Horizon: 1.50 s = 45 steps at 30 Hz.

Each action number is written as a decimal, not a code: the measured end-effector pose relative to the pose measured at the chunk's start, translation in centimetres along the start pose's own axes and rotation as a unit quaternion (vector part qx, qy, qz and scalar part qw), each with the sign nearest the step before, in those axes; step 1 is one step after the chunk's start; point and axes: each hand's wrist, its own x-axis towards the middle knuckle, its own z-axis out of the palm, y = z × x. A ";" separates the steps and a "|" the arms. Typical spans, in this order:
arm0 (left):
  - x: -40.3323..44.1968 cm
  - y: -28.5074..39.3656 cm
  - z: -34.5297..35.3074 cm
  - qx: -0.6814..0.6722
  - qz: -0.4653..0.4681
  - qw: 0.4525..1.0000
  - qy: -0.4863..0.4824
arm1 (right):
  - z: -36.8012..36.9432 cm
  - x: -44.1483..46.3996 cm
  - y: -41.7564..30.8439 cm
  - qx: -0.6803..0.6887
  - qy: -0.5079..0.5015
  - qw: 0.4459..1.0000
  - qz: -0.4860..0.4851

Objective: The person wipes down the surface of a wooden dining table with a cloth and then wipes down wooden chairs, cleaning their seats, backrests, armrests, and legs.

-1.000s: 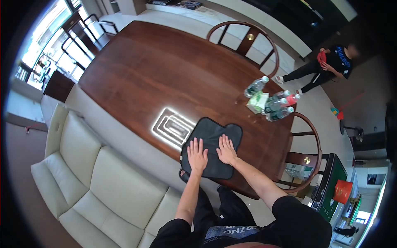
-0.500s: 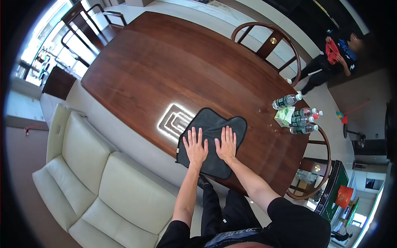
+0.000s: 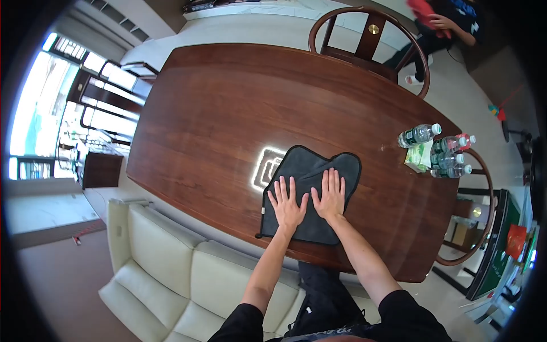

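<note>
A dark grey cloth (image 3: pixel 305 171) with black edging lies spread on the brown wooden table (image 3: pixel 228 102), close to its near edge. My left hand (image 3: pixel 289 210) rests flat on the cloth's left part, fingers outstretched. Beside it, my right hand (image 3: pixel 330 196) presses flat on the right part, the two thumbs almost meeting. A fold runs through the cloth near its upper right corner. Both palms face down and hide some of the fabric.
Several water bottles (image 3: pixel 419 135) and a green-and-white packet (image 3: pixel 419 156) stand at the table's right end. Wooden chairs (image 3: pixel 364 40) surround it. A cream sofa (image 3: pixel 165 251) sits at near left. Another person (image 3: pixel 456 23) holds a red cloth (image 3: pixel 421 12) beyond the far side.
The camera view has shifted, so the table and sofa sit differently in it. My hands stay flat on the cloth. The other person appears nearer the top edge.
</note>
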 end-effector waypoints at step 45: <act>43.5 -11.9 0.7 -0.129 0.357 0.924 -0.037 | 10.9 35.5 -11.5 -0.133 0.112 0.891 0.420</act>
